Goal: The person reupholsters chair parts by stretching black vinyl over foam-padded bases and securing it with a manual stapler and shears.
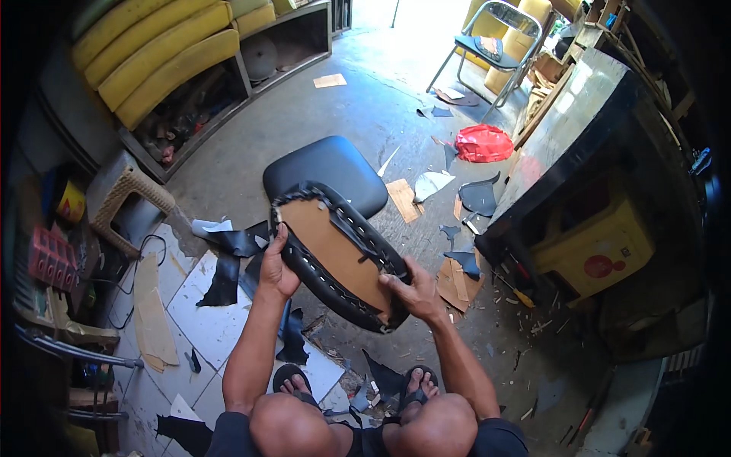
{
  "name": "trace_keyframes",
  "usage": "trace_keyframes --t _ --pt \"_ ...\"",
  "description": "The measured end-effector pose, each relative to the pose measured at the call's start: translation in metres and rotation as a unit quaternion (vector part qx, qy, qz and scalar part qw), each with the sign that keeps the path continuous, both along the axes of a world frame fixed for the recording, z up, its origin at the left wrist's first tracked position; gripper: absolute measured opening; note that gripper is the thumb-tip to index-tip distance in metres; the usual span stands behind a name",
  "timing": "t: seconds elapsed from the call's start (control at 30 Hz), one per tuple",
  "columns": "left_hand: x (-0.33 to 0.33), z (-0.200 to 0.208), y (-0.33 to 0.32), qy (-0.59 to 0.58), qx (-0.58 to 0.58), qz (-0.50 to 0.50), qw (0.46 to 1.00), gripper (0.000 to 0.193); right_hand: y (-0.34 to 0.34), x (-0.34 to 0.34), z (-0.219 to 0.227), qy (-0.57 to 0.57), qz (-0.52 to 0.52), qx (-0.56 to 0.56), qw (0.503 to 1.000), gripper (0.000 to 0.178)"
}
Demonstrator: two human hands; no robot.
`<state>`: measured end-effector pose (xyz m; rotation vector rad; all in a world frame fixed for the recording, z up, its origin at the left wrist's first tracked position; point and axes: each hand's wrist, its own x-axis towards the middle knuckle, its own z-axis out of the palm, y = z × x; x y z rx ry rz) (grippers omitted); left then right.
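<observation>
Between my two hands is a black upholstered chair pad (331,242), tilted, its brown board underside turned up. Black cover material is folded over its rim, with a row of light staple-like marks along the edge. My left hand (279,268) grips the pad's left edge, thumb on top. At the right end, my right hand (415,289) is closed on the edge, thumb lying over the board. Just beyond, a second black padded cushion (327,167) rests on the floor, smooth side up and partly covered by the held pad.
Black cover scraps (221,280), cardboard pieces (458,282) and a screwdriver (524,297) litter the floor. A beige plastic stool (129,194) stands left, a red bundle (484,144) lies right. Farther off are a folding chair (499,57) and yellow cushions (164,57).
</observation>
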<state>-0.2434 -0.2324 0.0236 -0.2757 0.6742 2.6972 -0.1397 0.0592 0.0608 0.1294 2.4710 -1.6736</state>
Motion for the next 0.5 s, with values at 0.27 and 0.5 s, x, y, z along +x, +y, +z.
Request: trace_keyframes --t 0.27,0.5 --pt "-0.089 -0.174 -0.044 -0.231 -0.543 0.096 0.802 0.047 0.033 0.06 -0.103 -0.073 -0.188 -0.281 0.938 0.051" --pt "-0.162 -0.193 -0.045 -0.287 -0.394 0.064 0.871 0.077 0.073 0.104 -0.1 -0.096 -0.271 -0.35 0.892 0.053"
